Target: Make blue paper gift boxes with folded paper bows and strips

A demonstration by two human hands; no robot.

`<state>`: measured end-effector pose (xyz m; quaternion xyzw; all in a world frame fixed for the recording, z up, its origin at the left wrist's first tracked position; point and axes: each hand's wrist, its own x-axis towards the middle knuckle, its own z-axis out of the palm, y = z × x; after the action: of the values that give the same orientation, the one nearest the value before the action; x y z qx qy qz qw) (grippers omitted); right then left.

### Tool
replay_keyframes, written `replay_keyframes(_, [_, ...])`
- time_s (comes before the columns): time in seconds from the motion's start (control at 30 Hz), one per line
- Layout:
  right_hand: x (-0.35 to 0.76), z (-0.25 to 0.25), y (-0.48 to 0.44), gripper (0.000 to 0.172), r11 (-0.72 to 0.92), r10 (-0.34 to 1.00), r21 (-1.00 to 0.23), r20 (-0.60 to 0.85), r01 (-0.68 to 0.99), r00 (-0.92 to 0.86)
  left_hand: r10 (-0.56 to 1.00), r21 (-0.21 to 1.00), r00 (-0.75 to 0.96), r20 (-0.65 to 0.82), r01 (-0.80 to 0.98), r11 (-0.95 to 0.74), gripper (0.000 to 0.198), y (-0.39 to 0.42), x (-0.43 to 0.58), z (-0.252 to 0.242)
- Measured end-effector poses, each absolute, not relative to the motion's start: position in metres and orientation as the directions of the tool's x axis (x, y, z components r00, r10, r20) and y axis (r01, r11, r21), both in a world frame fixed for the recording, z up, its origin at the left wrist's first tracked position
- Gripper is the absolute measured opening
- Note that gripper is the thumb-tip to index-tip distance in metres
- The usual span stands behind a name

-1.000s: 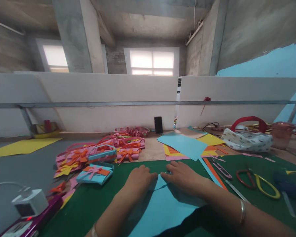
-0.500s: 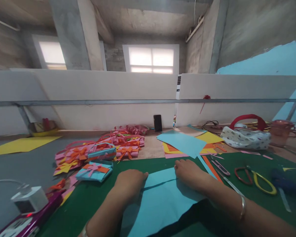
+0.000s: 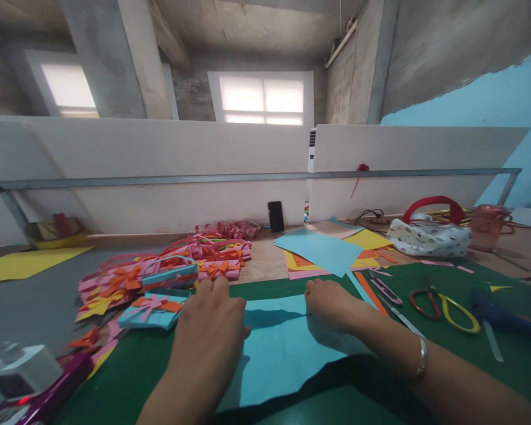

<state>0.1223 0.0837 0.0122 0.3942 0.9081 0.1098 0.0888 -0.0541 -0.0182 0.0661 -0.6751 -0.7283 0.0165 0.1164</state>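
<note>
A light blue sheet of paper (image 3: pixel 287 354) lies on the green mat in front of me, with a creased or folded strip along its far edge. My right hand (image 3: pixel 330 304) is closed at the sheet's far right corner, fingers bent down onto the paper. My left hand (image 3: pixel 210 330) is at the sheet's left edge, its back toward me and knuckles raised. Its fingertips are hidden behind the knuckles, so I cannot see whether they grip the paper; the thumb points right over the sheet. A dark shadow falls across the near part.
Finished paper bags with bows (image 3: pixel 153 310) are piled at left. Coloured sheets (image 3: pixel 318 248) lie beyond the mat (image 3: pixel 124 378). Scissors (image 3: pixel 458 316) and a pink cutter (image 3: pixel 387 291) are at right, near a cloth basket (image 3: pixel 429 237) and a pink jug (image 3: pixel 489 227). A phone (image 3: pixel 275 216) leans behind.
My left hand has moved left and turned its back up, away from the folded edge. My right hand stays at the far right corner. The whole view has shifted slightly.
</note>
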Motion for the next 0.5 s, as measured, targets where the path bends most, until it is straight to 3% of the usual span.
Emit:
replay_keyframes(0.1, [0.122, 0.011, 0.085, 0.018, 0.665, 0.737, 0.263, -0.079, 0.699, -0.671, 0.976, 0.017, 0.171, 0.135, 0.985, -0.174, 0.039, -0.025, -0.052, 0.059])
replay_keyframes(0.2, [0.123, 0.012, 0.085, 0.020, 0.673, 0.731, 0.254, -0.083, 0.695, -0.677, 0.840, 0.237, 0.528, -0.124, 0.838, -0.492, 0.047, -0.029, -0.044, 0.049])
replay_keyframes(0.3, [0.126, 0.018, 0.083, 0.024, 0.683, 0.723, 0.227, -0.079, 0.694, -0.686, 0.817, 0.261, 0.512, -0.265, 0.854, -0.451, 0.031, -0.031, -0.032, 0.046])
replay_keyframes(0.4, [0.130, 0.032, 0.078, 0.022, 0.682, 0.727, 0.171, -0.049, 0.712, -0.685, 0.835, 0.232, 0.494, -0.243, 0.865, -0.444, 0.016, -0.029, -0.027, 0.049])
replay_keyframes(0.5, [0.134, 0.048, 0.069, 0.028, 0.749, 0.663, 0.050, -0.055, 0.661, -0.747, 0.821, 0.241, 0.539, -0.187, 0.835, -0.494, 0.019, -0.025, -0.030, 0.048])
